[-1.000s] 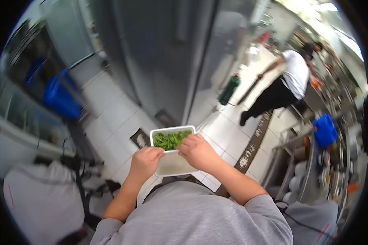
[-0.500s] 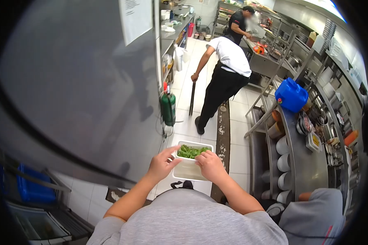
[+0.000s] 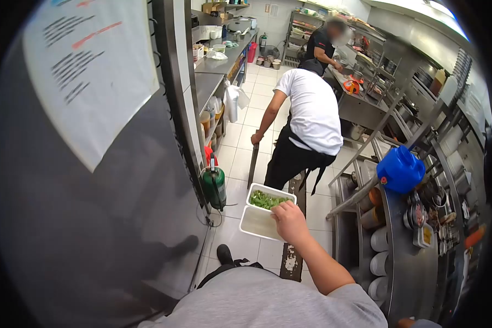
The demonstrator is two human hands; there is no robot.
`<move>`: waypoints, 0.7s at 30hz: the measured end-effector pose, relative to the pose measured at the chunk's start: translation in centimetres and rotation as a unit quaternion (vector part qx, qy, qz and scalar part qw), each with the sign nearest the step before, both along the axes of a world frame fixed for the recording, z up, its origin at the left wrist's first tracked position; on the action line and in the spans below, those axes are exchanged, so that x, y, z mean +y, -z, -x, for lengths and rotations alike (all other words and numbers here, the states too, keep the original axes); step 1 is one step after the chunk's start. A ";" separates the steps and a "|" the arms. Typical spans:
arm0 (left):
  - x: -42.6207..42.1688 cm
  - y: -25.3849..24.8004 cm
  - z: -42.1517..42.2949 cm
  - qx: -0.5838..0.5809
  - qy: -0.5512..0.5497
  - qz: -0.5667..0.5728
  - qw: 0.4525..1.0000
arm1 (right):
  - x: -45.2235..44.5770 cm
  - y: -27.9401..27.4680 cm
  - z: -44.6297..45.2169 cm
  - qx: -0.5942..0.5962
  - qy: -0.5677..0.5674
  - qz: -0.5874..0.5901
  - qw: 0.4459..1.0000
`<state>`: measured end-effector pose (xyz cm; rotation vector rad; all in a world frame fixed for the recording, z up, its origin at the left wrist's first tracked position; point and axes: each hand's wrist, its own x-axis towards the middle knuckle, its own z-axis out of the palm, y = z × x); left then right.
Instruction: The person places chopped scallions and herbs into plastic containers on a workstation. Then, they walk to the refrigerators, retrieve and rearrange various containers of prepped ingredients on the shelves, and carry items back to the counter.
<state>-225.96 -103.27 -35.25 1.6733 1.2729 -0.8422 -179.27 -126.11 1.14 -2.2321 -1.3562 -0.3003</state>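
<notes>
My right hand (image 3: 291, 221) is closed on the near right edges of two white rectangular containers in front of my body. The farther container (image 3: 250, 192) holds chopped green leaves (image 3: 269, 200). Against its near side is the second container (image 3: 259, 223), tilted, with a pale inside and no contents that I can make out. My left hand is out of view. Beyond the containers a person in a white shirt (image 3: 314, 112) bends forward, gripping a dark long handle (image 3: 253, 164).
A dark metal door (image 3: 120, 229) with a paper sheet (image 3: 93, 71) fills the left. A green extinguisher (image 3: 214, 187) stands beside it. On the right are shelving with stacked bowls (image 3: 379, 263) and a blue jug (image 3: 400, 169). Another person (image 3: 320, 46) stands at a far counter.
My left hand has let go of the containers and left the view. The view has turned rightward and moved nearer the bending person. My right hand still holds the containers.
</notes>
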 end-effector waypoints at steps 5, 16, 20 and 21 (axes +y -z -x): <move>8.4 -1.5 -12.4 -0.102 -0.060 -0.026 0.993 | 8.3 -0.8 -8.6 -0.021 -0.002 -0.029 0.999; 13.4 -8.4 -25.5 -0.259 -0.172 -0.057 0.949 | 23.2 -0.8 -19.6 0.003 -0.078 -0.050 0.996; 11.5 -7.4 -21.4 -0.178 -0.197 -0.047 0.963 | 26.1 -0.1 -20.8 0.013 -0.084 -0.045 0.995; 11.1 -7.1 -20.2 -0.156 -0.204 -0.042 0.966 | 26.5 0.0 -21.0 0.013 -0.083 -0.049 0.995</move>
